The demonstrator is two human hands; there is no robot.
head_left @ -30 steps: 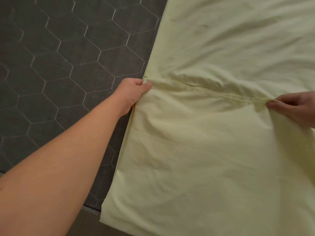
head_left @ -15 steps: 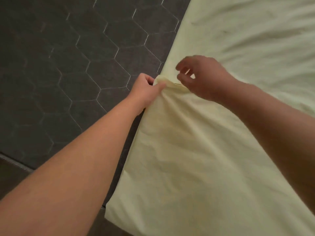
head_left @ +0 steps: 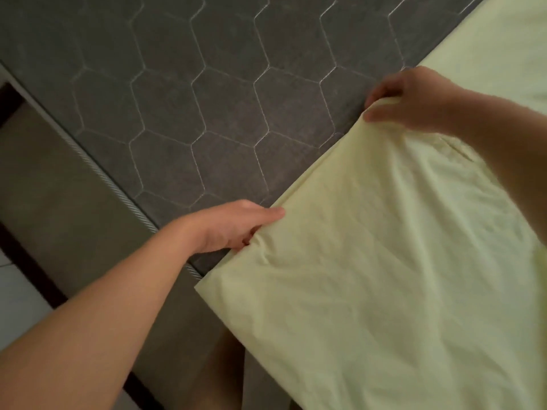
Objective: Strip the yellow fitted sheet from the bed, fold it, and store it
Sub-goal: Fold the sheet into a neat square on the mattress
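Note:
The pale yellow fitted sheet (head_left: pixel 384 276) lies folded over on the right half of the bare mattress (head_left: pixel 207 99), its lower part hanging past the mattress edge. My left hand (head_left: pixel 233 226) grips the sheet's left folded edge near the mattress side, thumb on top. My right hand (head_left: pixel 414 97) pinches the same edge farther up, at a bunched corner, with the forearm crossing over the cloth. A short seam or slit shows in the fabric just below my right wrist.
The mattress is dark grey with a quilted hexagon pattern and a corded border (head_left: pixel 118 187) running diagonally. Its side panel (head_left: pixel 59 187) drops to a dark bed frame and light floor (head_left: pixel 17 297) at lower left. A bare knee (head_left: pixel 225 365) shows below the sheet.
My left hand slid down the folded edge toward me while my right hand took hold of the upper corner. The hands are now apart, and the view swung left, showing the mattress side.

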